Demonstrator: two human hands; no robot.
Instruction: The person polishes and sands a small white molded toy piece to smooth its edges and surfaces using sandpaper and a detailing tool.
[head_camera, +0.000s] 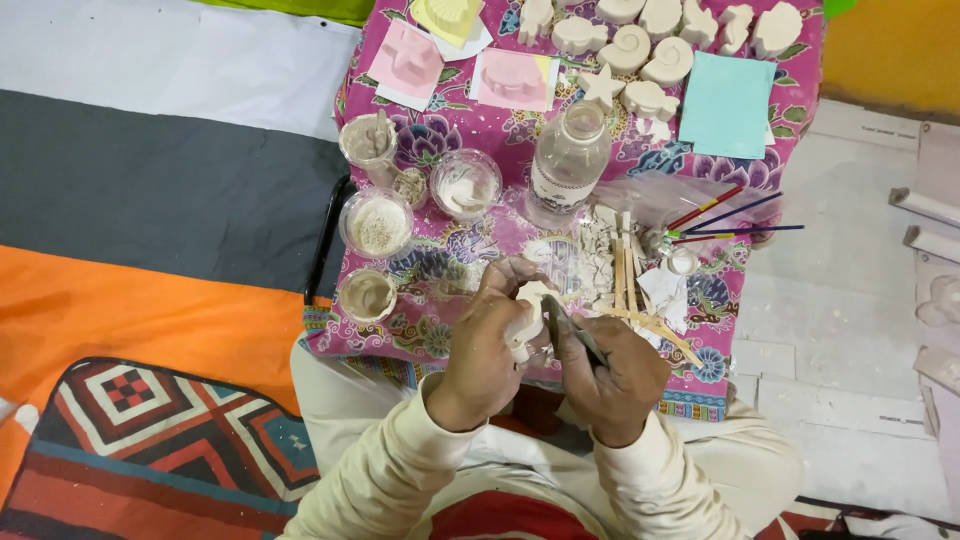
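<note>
A person sits at a low surface (420, 330) draped in pink floral cloth; the left hand (487, 345) has its grip closed around a small white plaster cast (528, 305), held just above the near edge of the surface; the right hand (610, 375) pinches a thin grey tool (572, 328) whose tip touches the cast. The step in hand looks like trimming or scraping the cast's edge; a further stroke would call for a steady hold and light pressure, since plaster seems likely to chip. Just beyond the hands lie broken plaster bits (590, 262) and wooden sticks (625, 270); further back stand a clear plastic bottle (568, 160), several cups of powder (378, 225), and rows of finished shell-shaped casts (650, 50).
</note>
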